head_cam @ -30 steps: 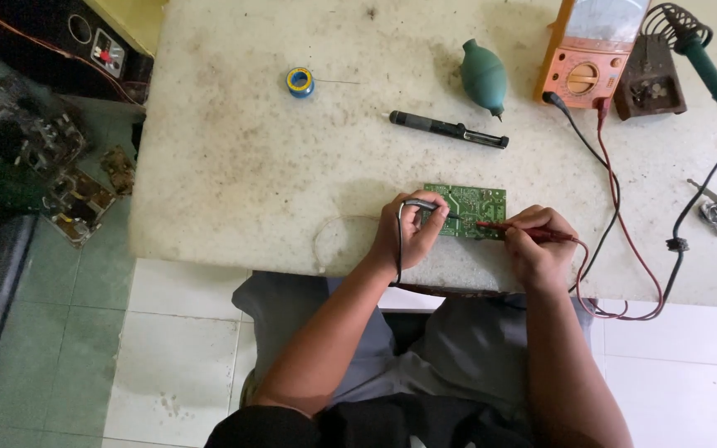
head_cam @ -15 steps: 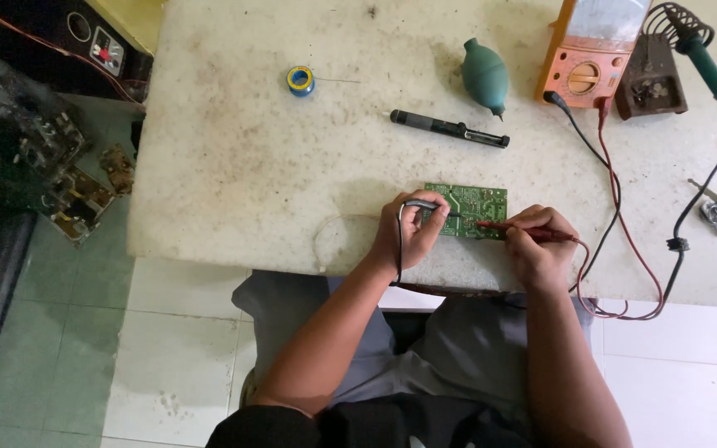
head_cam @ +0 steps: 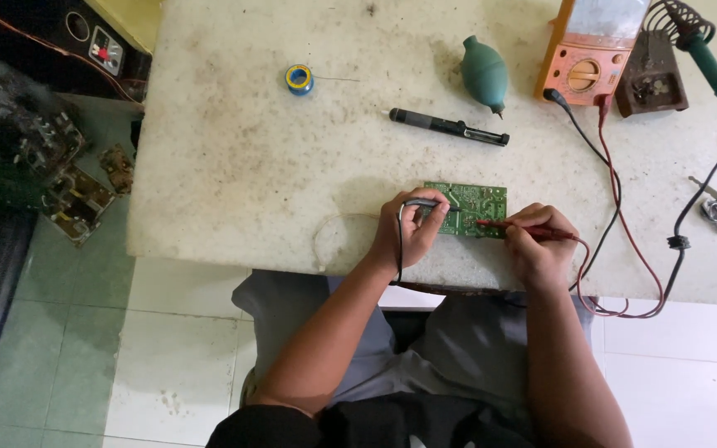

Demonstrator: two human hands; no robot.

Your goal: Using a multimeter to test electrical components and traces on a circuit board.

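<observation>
A small green circuit board lies near the front edge of the stained white table. My left hand grips a black probe whose tip rests on the board's left part. My right hand pinches a red probe, its tip touching the board's lower right area. Black and red leads run from the probes up to an orange multimeter at the far right.
A black desoldering pump, a green rubber blower and a blue solder spool lie on the far half. A soldering iron in its stand sits top right. Circuit boards and parts crowd the floor at left.
</observation>
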